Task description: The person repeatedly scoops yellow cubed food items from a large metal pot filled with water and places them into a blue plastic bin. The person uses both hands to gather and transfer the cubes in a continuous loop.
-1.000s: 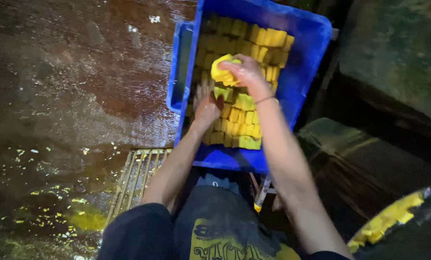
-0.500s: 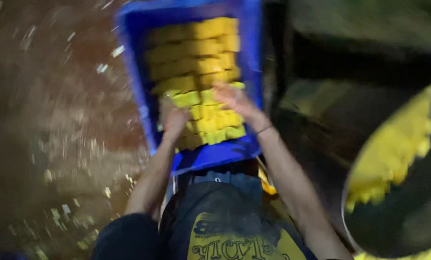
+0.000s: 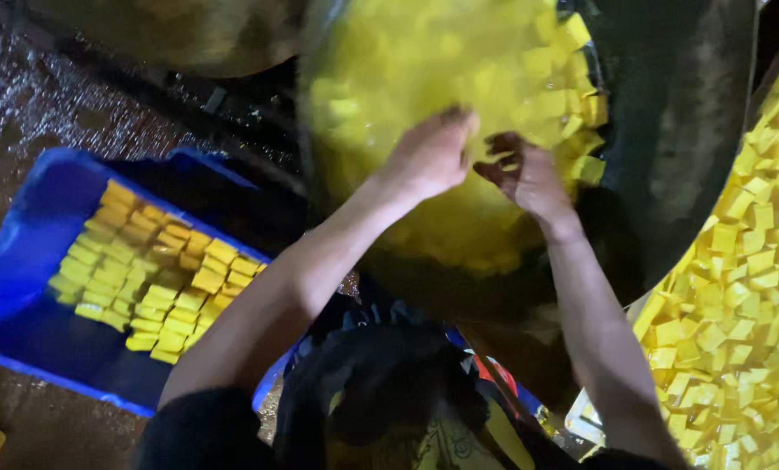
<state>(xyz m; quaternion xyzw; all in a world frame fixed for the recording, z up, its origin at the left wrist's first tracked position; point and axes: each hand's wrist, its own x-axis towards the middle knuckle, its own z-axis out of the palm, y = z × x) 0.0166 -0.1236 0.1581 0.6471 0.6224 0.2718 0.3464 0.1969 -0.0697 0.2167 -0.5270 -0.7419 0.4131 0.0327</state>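
Note:
Both my hands hover close together over a big dark round pan [image 3: 685,130] filled with yellow liquid and floating yellow cubes [image 3: 555,96]. My left hand [image 3: 433,152] shows its back, with the fingers curled down and hidden. My right hand [image 3: 524,174] is just beside it, fingers apart, and I see nothing in them. A blue plastic crate [image 3: 24,226] lies at the lower left on the wet floor, holding rows of yellow blocks [image 3: 154,278].
At the right edge a second large container [image 3: 738,305] is heaped with small yellow cubes. The floor [image 3: 50,96] at the upper left is dark and wet. Another round vessel [image 3: 172,35] shows at the top. My dark apron fills the bottom middle.
My hands left the blue crate, where they were on the yellow blocks, and now hang over the big pan. The view has swung right, putting the crate at the lower left.

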